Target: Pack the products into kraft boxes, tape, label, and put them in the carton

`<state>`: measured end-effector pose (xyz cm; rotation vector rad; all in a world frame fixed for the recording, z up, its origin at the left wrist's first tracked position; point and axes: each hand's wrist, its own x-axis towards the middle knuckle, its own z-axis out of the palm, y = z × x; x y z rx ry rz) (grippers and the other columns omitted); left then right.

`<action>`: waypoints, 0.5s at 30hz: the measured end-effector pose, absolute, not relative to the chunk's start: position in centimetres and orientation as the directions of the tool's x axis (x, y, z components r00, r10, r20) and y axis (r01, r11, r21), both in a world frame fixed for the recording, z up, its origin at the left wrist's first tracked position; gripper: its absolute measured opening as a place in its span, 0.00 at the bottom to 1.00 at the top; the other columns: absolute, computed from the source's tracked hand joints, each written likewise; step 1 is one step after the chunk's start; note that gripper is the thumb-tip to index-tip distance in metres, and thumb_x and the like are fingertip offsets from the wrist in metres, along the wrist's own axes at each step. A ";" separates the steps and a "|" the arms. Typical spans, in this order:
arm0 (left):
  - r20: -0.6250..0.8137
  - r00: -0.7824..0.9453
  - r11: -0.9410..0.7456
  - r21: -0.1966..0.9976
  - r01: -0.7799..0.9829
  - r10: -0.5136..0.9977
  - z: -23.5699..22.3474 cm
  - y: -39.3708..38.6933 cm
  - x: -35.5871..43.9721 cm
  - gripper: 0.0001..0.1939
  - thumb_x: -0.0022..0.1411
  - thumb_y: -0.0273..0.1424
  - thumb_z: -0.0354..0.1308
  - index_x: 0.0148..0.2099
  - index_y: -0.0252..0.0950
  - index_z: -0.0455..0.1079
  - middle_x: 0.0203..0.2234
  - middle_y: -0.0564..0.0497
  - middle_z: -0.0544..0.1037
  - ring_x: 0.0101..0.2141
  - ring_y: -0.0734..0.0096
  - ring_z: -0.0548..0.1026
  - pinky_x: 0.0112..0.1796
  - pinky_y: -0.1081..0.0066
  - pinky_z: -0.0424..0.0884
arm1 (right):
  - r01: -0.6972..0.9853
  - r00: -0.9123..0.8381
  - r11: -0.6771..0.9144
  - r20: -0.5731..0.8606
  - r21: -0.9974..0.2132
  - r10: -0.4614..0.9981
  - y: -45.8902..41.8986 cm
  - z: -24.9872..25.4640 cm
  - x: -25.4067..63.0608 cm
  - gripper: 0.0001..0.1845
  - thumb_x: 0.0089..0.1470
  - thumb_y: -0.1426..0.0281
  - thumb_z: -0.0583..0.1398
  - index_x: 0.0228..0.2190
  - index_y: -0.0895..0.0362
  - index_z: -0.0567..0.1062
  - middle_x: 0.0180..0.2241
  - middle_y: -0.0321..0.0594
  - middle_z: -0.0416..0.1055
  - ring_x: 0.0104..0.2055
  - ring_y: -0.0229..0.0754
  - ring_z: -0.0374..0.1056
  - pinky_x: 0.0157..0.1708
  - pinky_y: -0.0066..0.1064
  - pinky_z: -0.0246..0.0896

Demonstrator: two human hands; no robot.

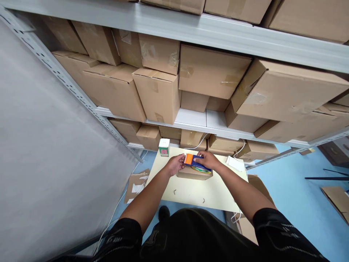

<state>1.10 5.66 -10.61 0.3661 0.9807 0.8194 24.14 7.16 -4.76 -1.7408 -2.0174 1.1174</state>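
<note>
My right hand (pixel 207 160) grips a blue and orange tape dispenser (pixel 201 163) from above, with a roll of tape showing at its lower side. Beneath it, a small closed cardboard box (pixel 195 175) lies on the pale yellow table (pixel 188 194). My left hand (pixel 176 164) is at the dispenser's orange end, left of the box's top. Its fingers are curled together there; what they pinch is too small to make out. Behind my left hand, a small green and white carton (pixel 164 147) stands upright at the table's back left corner.
Metal shelving (pixel 174 25) full of cardboard boxes rises right behind the table. A white device with a cable (pixel 235 163) lies at the table's right. Two small V-shaped marks are near the front edge. A grey wall (pixel 49 153) is on the left; cardboard lies on the blue floor.
</note>
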 end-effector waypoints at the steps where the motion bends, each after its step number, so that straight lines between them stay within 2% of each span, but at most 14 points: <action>1: -0.567 0.312 0.645 0.629 -0.434 0.763 -10.7 5.6 0.9 0.11 0.65 0.36 0.64 0.39 0.32 0.74 0.25 0.49 0.76 0.23 0.76 0.72 0.23 0.77 0.67 | 0.735 -0.259 -0.002 -0.283 -0.678 0.924 7.2 -4.7 24.1 0.22 0.50 0.47 0.68 0.35 0.52 0.77 0.30 0.33 0.77 0.32 0.41 0.71 0.29 0.28 0.56; 3: -0.543 0.325 0.633 0.661 -0.403 0.774 -10.8 5.4 0.7 0.10 0.59 0.30 0.69 0.41 0.31 0.75 0.26 0.49 0.78 0.23 0.77 0.73 0.24 0.78 0.67 | 0.742 -0.272 0.015 -0.281 -0.670 0.920 7.3 -4.5 23.9 0.22 0.51 0.47 0.68 0.35 0.52 0.77 0.30 0.33 0.77 0.32 0.41 0.70 0.29 0.28 0.56; 6: -0.572 0.231 0.617 0.737 -0.275 0.787 -11.2 5.4 0.8 0.09 0.55 0.27 0.70 0.38 0.31 0.75 0.25 0.50 0.77 0.22 0.79 0.72 0.26 0.77 0.67 | 0.778 -0.282 0.034 -0.300 -0.628 0.911 7.6 -4.1 23.4 0.22 0.50 0.47 0.68 0.34 0.52 0.77 0.29 0.33 0.77 0.31 0.41 0.70 0.29 0.28 0.56; 9: -0.581 0.125 0.594 0.788 -0.160 0.804 -11.8 5.8 0.9 0.07 0.54 0.26 0.69 0.35 0.32 0.75 0.22 0.52 0.76 0.20 0.78 0.70 0.25 0.77 0.65 | 0.821 -0.287 0.061 -0.319 -0.567 0.903 8.1 -3.9 22.8 0.24 0.49 0.45 0.68 0.34 0.51 0.78 0.28 0.34 0.76 0.30 0.41 0.69 0.28 0.28 0.54; 12: -0.581 0.084 0.587 0.801 -0.122 0.810 -12.3 6.3 0.5 0.06 0.53 0.26 0.69 0.34 0.32 0.75 0.20 0.52 0.75 0.21 0.76 0.70 0.24 0.75 0.64 | 0.841 -0.293 0.076 -0.332 -0.536 0.896 8.6 -3.8 22.5 0.24 0.48 0.43 0.68 0.34 0.51 0.79 0.28 0.35 0.76 0.30 0.42 0.69 0.27 0.29 0.52; 15: -0.569 0.039 0.570 0.816 -0.097 0.821 -12.6 6.7 -1.0 0.08 0.52 0.29 0.70 0.34 0.32 0.75 0.22 0.51 0.77 0.22 0.75 0.72 0.26 0.74 0.65 | 0.856 -0.280 0.086 -0.317 -0.510 0.906 9.2 -3.9 23.3 0.25 0.47 0.42 0.69 0.32 0.51 0.79 0.27 0.36 0.75 0.29 0.42 0.68 0.27 0.29 0.51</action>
